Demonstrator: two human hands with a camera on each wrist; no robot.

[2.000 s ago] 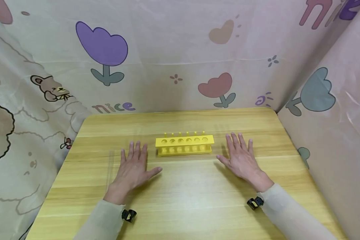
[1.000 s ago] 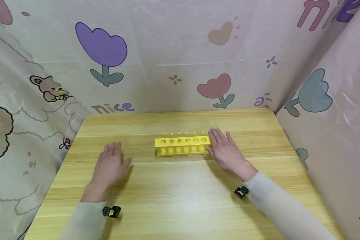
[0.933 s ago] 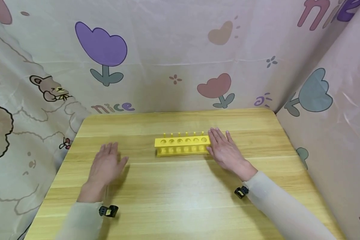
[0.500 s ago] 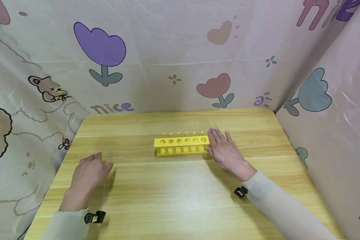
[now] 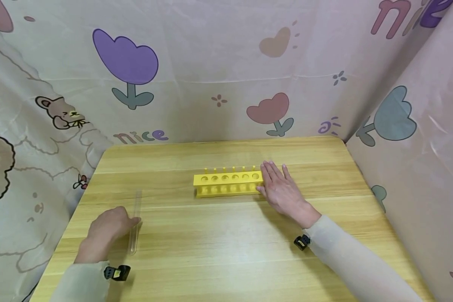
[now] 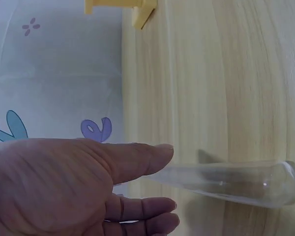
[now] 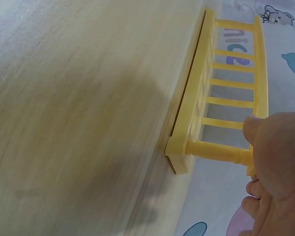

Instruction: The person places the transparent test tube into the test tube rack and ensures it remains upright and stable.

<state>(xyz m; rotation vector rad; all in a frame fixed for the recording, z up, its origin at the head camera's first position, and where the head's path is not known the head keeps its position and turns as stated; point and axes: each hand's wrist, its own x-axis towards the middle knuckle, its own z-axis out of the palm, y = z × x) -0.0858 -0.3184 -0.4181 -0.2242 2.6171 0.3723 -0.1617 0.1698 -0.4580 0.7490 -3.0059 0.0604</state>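
On the left of the table, a clear test tube (image 5: 134,244) lies lengthwise. My left hand (image 5: 109,224) is over it with curled fingers, thumb across the glass. In the left wrist view the test tube (image 6: 246,184) runs between thumb and fingers, its rounded end sticking out past them; the index finger is mostly hidden. A yellow test tube rack (image 5: 230,179) stands at mid-table, its row of holes on top and thin pegs behind. My right hand (image 5: 283,191) rests against its right end, fingers straight. In the right wrist view the thumb touches the top plate of the rack (image 7: 189,98).
The wooden table (image 5: 226,256) has a patterned curtain (image 5: 196,54) along its back and both sides. Each wrist carries a small black camera, such as the right one (image 5: 302,242).
My left hand has moved left and toward me, then curled down over the test tube. My right hand has moved left to the rack's end and stayed there.
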